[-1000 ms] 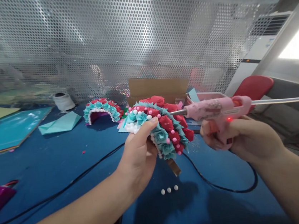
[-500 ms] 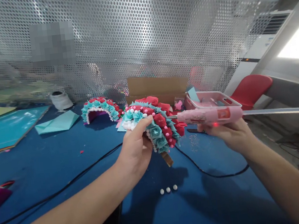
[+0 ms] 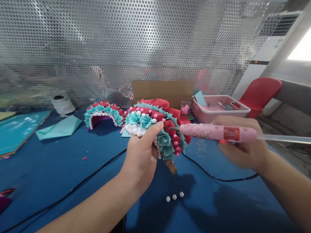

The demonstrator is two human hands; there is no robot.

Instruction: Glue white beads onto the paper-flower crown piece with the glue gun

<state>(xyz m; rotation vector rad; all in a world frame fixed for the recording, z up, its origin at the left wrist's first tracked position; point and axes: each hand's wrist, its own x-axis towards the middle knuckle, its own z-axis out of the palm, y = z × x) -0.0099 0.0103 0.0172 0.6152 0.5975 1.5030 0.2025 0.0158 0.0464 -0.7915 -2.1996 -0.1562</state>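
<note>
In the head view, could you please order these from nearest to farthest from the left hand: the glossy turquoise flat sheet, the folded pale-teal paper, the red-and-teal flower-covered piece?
From the left hand:
1. Red-and-teal flower-covered piece: in its grip.
2. Folded pale-teal paper: to the hand's left, farther back.
3. Glossy turquoise flat sheet: farther left still.

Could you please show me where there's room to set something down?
Bare table shows between the folded paper and cord, bar a red scrap, and right of the white balls. Crowded: the back, with flower arch, box, basket.
</note>
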